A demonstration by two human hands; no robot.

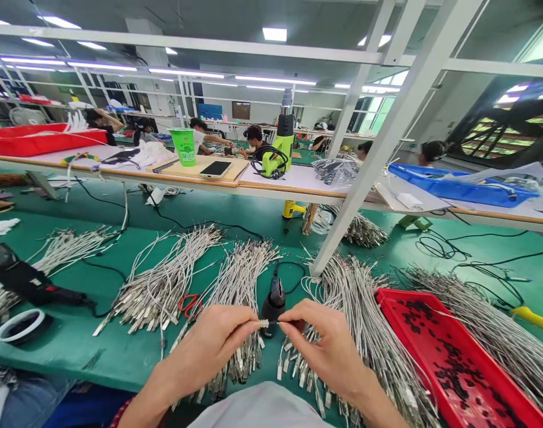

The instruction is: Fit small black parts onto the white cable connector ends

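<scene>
My left hand [222,339] is closed, its thumb and forefinger pinching a small pale metallic cable connector [264,324]. Close by on the right, my right hand [318,336] pinches a thin dark wire [276,323] that seems to run to the connector. Just beyond the fingertips stands a black heat gun [273,306], its nozzle pointing up. Bundles of pale cables with metal plugs flank the hands: one cable bundle [239,285] behind the left, another cable bundle [355,303] behind the right. Red-handled scissors [190,305] lie partly under cables.
A red tray [389,297] holding small black pieces sits at right. At left are a tape roll [19,327] and a black tool [34,279]. The shelf [253,185] ahead carries a green cup [182,147], phone [216,169] and green heat gun [280,148]. A white post [378,131] slants down.
</scene>
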